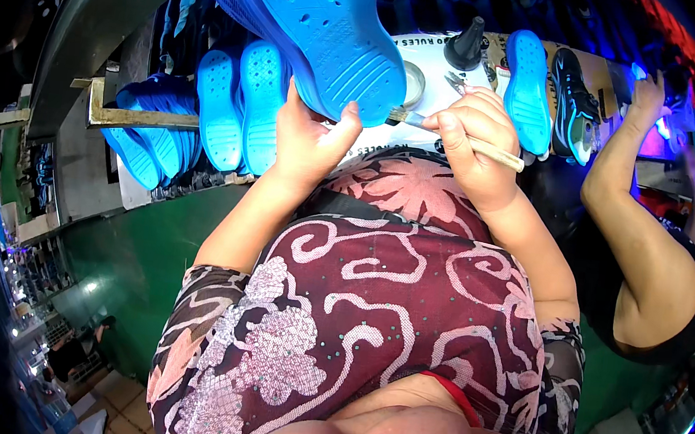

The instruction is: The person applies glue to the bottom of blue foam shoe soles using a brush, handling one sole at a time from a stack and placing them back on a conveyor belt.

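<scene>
My left hand [316, 133] is closed on the heel end of a bright blue shoe sole [324, 32], thumb on its face and fingers behind. The sole is held up, its holes and heel grooves showing; its top end runs out of view. In my right hand [484, 142] is a brush with a pale wooden handle [498, 154], its head at the sole's heel edge; whether it touches, I cannot tell. A small metal tip [455, 82] shows beyond my right fingers; what it belongs to is hidden. Behind the heel stands a round, pale dish [413, 85], partly covered.
Several blue soles [223, 111] lean in a row at the left, beside a wooden bar [142, 119]. A black cone-shaped bottle [465, 45] stands on the bench. Rightward are another blue sole [528, 92], a black sneaker [575, 105] and a co-worker's arm [624, 166].
</scene>
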Demonstrator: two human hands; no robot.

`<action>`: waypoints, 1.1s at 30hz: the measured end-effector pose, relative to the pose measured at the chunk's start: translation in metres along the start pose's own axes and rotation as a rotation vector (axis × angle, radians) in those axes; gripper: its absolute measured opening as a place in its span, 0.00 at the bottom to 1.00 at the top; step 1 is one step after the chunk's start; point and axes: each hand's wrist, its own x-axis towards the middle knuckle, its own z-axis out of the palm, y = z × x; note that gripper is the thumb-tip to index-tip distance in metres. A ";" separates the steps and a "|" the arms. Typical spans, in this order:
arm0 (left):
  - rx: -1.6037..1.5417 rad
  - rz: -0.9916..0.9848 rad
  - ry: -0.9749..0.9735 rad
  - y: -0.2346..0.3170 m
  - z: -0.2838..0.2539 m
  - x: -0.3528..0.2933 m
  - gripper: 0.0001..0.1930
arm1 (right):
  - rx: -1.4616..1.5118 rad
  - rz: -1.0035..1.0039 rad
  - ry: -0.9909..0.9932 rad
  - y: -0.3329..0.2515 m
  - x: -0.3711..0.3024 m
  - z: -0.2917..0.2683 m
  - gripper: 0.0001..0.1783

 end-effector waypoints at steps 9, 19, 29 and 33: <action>0.072 0.224 0.014 -0.009 0.000 0.000 0.24 | 0.008 0.001 -0.027 -0.002 0.002 -0.007 0.14; 0.058 0.264 0.043 -0.014 0.001 -0.001 0.27 | -0.038 -0.068 0.043 0.003 0.003 -0.005 0.12; 0.216 0.513 0.038 -0.027 0.001 0.002 0.32 | 0.019 -0.025 -0.008 0.000 0.000 -0.006 0.11; 0.295 0.551 -0.004 -0.019 0.001 0.004 0.36 | -0.036 -0.084 -0.044 -0.002 0.002 -0.001 0.11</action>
